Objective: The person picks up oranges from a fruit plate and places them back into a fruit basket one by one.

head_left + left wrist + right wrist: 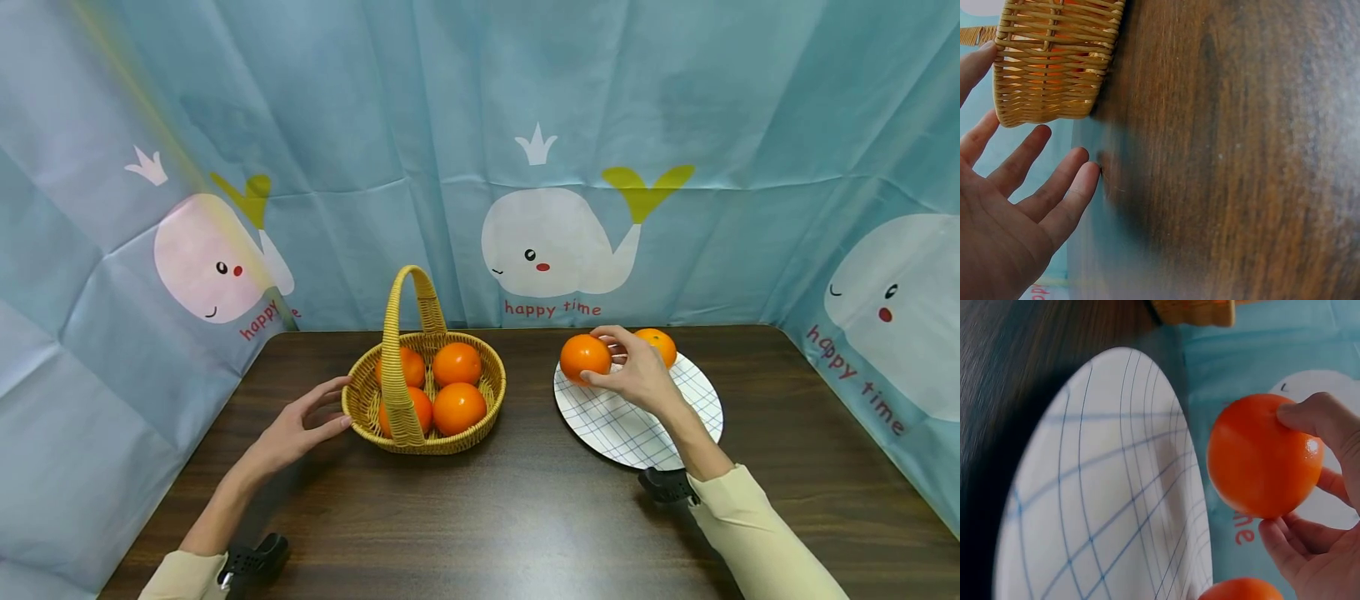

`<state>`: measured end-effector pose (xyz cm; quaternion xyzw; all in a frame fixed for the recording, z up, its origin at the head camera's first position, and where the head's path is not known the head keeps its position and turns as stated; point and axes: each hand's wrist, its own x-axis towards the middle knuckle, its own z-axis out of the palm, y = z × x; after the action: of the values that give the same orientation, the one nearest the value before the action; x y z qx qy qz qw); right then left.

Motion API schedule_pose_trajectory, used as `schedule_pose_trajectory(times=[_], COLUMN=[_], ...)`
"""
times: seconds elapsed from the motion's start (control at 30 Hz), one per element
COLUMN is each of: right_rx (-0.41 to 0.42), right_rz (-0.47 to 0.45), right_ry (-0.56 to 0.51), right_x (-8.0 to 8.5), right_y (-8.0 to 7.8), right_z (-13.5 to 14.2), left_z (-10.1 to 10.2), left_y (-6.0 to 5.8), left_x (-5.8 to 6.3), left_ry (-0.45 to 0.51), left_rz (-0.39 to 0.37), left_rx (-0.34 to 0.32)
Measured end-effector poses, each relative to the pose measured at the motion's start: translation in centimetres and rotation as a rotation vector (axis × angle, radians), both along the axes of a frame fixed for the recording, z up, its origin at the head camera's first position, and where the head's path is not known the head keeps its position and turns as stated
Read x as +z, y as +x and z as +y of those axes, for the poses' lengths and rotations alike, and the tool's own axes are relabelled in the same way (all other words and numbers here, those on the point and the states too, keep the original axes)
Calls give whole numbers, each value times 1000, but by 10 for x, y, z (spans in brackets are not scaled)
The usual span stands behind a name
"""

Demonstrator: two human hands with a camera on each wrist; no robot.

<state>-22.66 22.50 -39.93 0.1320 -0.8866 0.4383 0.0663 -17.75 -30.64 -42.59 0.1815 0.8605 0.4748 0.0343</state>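
Note:
My right hand (633,371) holds an orange (585,358) between thumb and fingers, over the left part of a white plate with blue checked lines (622,429). In the right wrist view the held orange (1263,456) is raised above the plate (1104,481). A second orange (658,345) lies at the plate's back, partly behind the hand. My left hand (296,429) is beside a yellow wicker basket (442,446), fingers spread, with thumb and fingertips at its left rim. Several oranges (459,408) sit in the basket. Its tall handle (396,367) hides part of two of them.
All this stands on a dark brown wooden table (480,517). A light blue curtain (360,208) with whale prints hangs along the back and sides. Black straps with cameras (666,485) are on both wrists.

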Motion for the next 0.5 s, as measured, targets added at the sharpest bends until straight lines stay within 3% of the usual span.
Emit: schedule_pose_trajectory(times=[0.5], right_rx=[104], right_rz=[53], right_ry=[-116], right_x=[14], right_y=[-6], right_z=[-44], left_z=[-1], left_y=[0], left_x=[-1], left_ry=[-2], left_rz=[-13], left_rx=[9])
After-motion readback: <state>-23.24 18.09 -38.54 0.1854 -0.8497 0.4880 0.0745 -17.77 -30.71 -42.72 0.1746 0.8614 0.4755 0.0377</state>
